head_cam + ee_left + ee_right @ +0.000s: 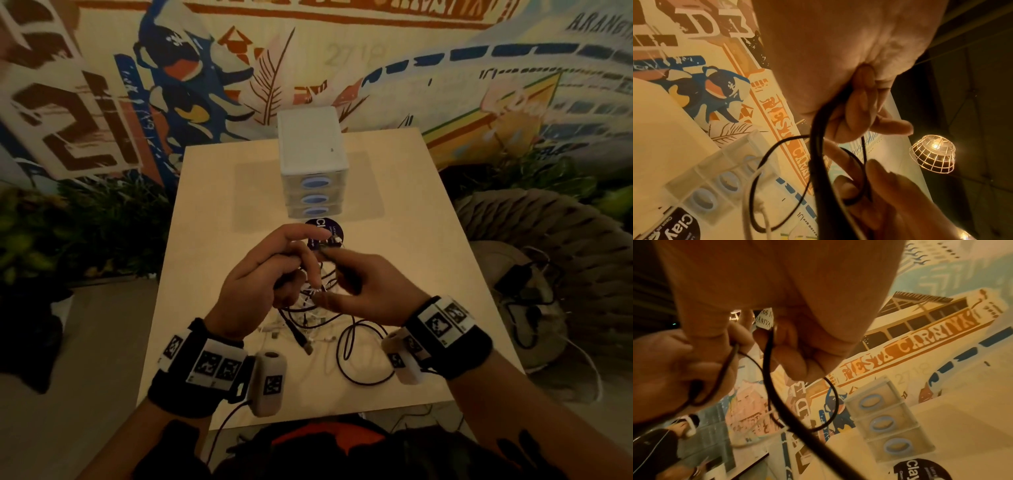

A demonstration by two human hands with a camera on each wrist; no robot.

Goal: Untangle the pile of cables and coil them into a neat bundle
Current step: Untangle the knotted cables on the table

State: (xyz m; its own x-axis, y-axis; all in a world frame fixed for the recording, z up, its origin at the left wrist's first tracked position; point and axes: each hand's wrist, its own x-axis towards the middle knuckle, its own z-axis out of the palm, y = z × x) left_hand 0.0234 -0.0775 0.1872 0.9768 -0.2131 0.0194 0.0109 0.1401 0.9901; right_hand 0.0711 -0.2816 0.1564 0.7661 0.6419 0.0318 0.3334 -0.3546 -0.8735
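**Untangling black cable above the tabletop**

Working against the knot is where trouble is judged most likely: if the strand is drawn apart too sharply, the loops could be cinched tighter rather than freed. The white cable (pixel 294 329) threaded through the same heap could be dragged along, and plugs could be pulled off the near edge of the tabletop (pixel 212 219), where a black loop (pixel 363 353) already lies close to the rim. In the dim light, crossings could also be misread and the wrong strand followed.

The black cable (pixel 310 274) is held raised between both hands, just above the rest of the pile (pixel 308 318), which is left lying on the tabletop between the wrists. The left hand (pixel 260 274) is closed around black strands: in the left wrist view the fingers (pixel 859 104) are curled over the cable (pixel 818 146), with the index finger stretched forward. The right hand (pixel 363 284) is pinching the strand: in the right wrist view the fingers (pixel 795 356) are bent tightly over the cable (pixel 768 369). A small drawer unit (pixel 313 171) and a dark round sticker (pixel 322 233) are seen beyond the hands.
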